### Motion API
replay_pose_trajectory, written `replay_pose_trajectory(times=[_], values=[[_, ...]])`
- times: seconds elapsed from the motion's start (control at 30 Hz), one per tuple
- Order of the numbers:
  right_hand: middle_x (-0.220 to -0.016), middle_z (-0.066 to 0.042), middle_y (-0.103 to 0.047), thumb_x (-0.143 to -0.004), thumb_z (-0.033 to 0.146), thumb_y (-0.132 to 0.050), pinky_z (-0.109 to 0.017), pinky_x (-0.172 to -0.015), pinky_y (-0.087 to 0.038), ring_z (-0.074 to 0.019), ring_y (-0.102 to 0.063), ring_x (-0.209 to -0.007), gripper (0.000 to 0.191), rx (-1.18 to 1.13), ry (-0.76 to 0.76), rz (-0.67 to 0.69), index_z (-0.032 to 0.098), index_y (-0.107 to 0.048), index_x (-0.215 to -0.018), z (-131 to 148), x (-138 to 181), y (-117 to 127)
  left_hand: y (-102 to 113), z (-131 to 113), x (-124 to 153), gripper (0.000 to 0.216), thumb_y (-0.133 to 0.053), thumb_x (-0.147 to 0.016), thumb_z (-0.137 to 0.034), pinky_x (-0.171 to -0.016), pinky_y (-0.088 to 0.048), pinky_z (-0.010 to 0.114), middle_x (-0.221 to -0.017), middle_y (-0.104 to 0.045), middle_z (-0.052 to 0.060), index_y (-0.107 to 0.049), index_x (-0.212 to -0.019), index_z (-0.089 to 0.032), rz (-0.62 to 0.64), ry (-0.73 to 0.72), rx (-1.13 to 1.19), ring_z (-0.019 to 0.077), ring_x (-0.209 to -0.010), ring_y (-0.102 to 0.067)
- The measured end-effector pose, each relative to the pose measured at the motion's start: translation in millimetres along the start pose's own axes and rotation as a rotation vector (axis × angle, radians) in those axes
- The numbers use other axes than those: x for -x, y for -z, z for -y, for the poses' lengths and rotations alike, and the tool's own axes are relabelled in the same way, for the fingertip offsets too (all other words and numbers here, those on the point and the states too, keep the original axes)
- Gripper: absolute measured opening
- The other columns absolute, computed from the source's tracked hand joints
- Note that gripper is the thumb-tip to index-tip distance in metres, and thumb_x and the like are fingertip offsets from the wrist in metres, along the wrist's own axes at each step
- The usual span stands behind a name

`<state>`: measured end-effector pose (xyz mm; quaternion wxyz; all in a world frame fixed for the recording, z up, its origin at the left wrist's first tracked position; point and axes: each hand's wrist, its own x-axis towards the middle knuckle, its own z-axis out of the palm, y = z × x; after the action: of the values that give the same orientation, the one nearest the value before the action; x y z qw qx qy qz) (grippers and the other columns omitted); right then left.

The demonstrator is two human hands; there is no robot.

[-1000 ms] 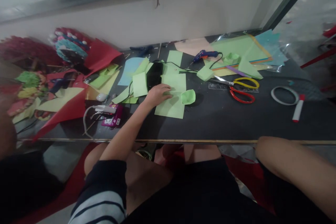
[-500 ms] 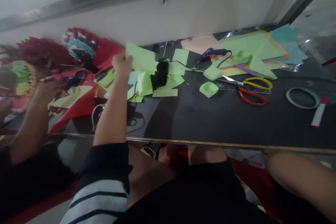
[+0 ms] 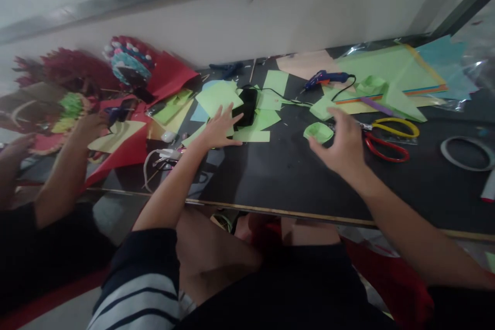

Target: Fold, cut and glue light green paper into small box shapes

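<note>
My left hand is open with its fingers spread, low over several light-green paper pieces. A green paper sheet lies just beyond its fingertips, and a black phone rests to their right among the papers. My right hand is open, thumb and fingers apart, beside a small green folded paper box. The thumb overlaps the box's near left side in view; I cannot tell whether it touches. Another folded green paper piece sits behind that box. Scissors with yellow and red handles lie right of my right hand, their blades partly hidden.
A blue glue gun with a black cord lies at the back. Coloured sheets are stacked at back right, a tape roll at far right. At left, another person's hand is near red paper and a white cable.
My left hand has let go of the green sheet, now lying on the pile, and come down to the right with fingers spread. My right hand has come in beside the paper box.
</note>
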<state>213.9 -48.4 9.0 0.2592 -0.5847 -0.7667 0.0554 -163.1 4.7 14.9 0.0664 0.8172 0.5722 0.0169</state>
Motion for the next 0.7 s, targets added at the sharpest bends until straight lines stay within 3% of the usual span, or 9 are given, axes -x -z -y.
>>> replay_pose_trajectory(times=[0.07,0.17,0.27,0.33,0.4,0.47,0.6,0.7], values=[[-0.153,-0.017,-0.059,-0.092,0.042,-0.071,-0.075,-0.115,-0.047,-0.0457,-0.053,-0.145,0.079,0.000,-0.018,-0.025,0.032,-0.039,-0.164,4.7,6.6,-11.2,-3.3,10.5,2.0,0.098,-0.078,-0.082,-0.066,-0.122,-0.046,0.062,-0.180,-0.023,0.019,-0.044,-0.165,-0.026,-0.031,0.021,0.021,0.0485,-0.161,-0.035],[-0.151,-0.018,-0.060,-0.090,0.037,-0.063,-0.073,-0.116,-0.046,-0.0441,-0.057,-0.143,0.078,-0.014,-0.047,-0.006,0.029,-0.038,-0.163,3.5,6.2,-25.9,1.1,20.5,2.3,0.083,-0.069,-0.090,-0.044,-0.112,-0.058,0.050,-0.179,-0.027,0.019,-0.042,-0.166,-0.024,-0.111,0.121,0.023,0.0397,-0.148,-0.058],[-0.150,-0.021,-0.061,-0.089,0.043,-0.064,-0.067,-0.119,-0.046,-0.0420,-0.058,-0.142,0.072,-0.080,-0.009,0.037,0.022,-0.046,-0.156,-10.3,-5.7,-27.6,12.6,15.7,2.0,0.068,-0.056,-0.093,-0.029,-0.111,-0.059,0.047,-0.175,-0.038,0.017,-0.050,-0.160,-0.019,-0.087,0.135,0.005,0.0358,-0.143,-0.063],[-0.157,-0.020,-0.055,-0.085,0.054,-0.070,-0.067,-0.123,-0.040,-0.0426,-0.049,-0.150,0.079,-0.085,0.049,0.014,0.023,-0.047,-0.154,-25.5,-18.1,-22.2,19.0,6.1,1.8,0.062,-0.054,-0.095,-0.032,-0.114,-0.057,0.049,-0.175,-0.039,0.015,-0.055,-0.156,-0.018,-0.081,0.079,-0.003,0.0353,-0.147,-0.060],[-0.166,-0.019,-0.046,-0.081,0.062,-0.075,-0.073,-0.123,-0.033,-0.0457,-0.039,-0.156,0.090,-0.010,0.005,-0.071,0.027,-0.042,-0.157,-42.3,-33.5,-15.9,21.4,-8.1,0.2,0.061,-0.056,-0.097,-0.041,-0.118,-0.055,0.050,-0.175,-0.039,0.014,-0.057,-0.153,-0.018,-0.102,-0.016,0.011,0.0357,-0.150,-0.057],[-0.165,-0.021,-0.046,-0.078,0.061,-0.080,-0.078,-0.119,-0.033,-0.0496,-0.040,-0.154,0.102,0.055,-0.119,-0.114,0.026,-0.034,-0.163,-55.6,-50.2,-11.9,18.9,-28.0,-4.2,0.060,-0.058,-0.099,-0.049,-0.121,-0.053,0.049,-0.173,-0.043,0.015,-0.060,-0.150,-0.018,-0.130,-0.137,0.054,0.0346,-0.150,-0.056],[-0.139,-0.020,-0.069,-0.079,0.040,-0.080,-0.072,-0.108,-0.047,-0.0482,-0.064,-0.129,0.095,-0.014,-0.200,0.058,0.022,-0.037,-0.162,-54.7,-75.6,-7.9,0.6,-85.4,-23.1,0.051,-0.050,-0.105,-0.047,-0.120,-0.054,0.047,-0.166,-0.053,0.015,-0.063,-0.146,-0.019,-0.156,-0.416,0.139,0.0301,-0.147,-0.059],[-0.140,-0.021,-0.070,-0.080,0.028,-0.076,-0.060,-0.105,-0.054,-0.0435,-0.069,-0.124,0.087,-0.064,-0.196,0.162,0.016,-0.041,-0.159,-37.7,-80.0,4.0,-18.4,-130.1,-41.7,0.045,-0.050,-0.107,-0.041,-0.117,-0.055,0.047,-0.163,-0.056,0.015,-0.063,-0.145,-0.019,-0.182,-0.548,0.165,0.0300,-0.148,-0.059]])
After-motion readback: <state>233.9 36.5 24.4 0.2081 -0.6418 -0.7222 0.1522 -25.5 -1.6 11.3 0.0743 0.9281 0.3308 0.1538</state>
